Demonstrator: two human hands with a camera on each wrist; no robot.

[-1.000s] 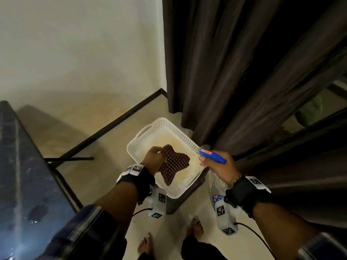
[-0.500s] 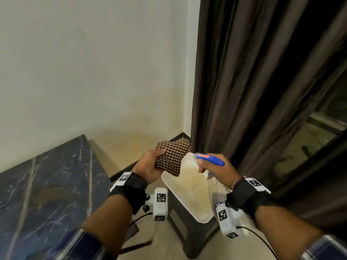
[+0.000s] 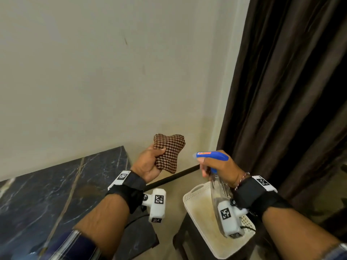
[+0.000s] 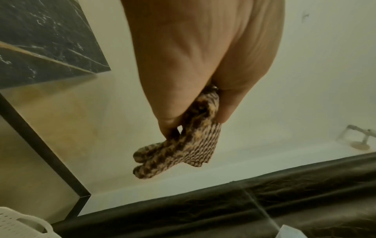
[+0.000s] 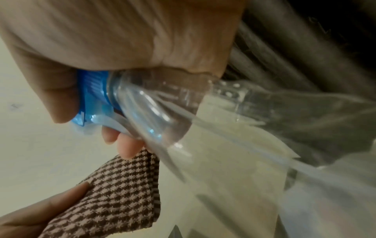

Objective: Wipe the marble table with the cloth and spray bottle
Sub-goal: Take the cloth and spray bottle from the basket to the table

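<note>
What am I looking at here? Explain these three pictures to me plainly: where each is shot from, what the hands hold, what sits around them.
No machine here: a person wears three cameras, one on the head and one strapped to each wrist. The white blocks with black patterns under the wrists are those cameras.

The wide picture is from the head, looking down at both hands. The left hand grips a checked cloth. The right hand holds a clear spray bottle with a blue head.

The left wrist picture looks along the hand at the cloth pinched in its fingers. The right wrist picture shows the bottle up close.

The dark marble table lies at the left, not yet touched by hand or cloth. A white basket sits on a stool below the right hand, beside a dark curtain.
</note>
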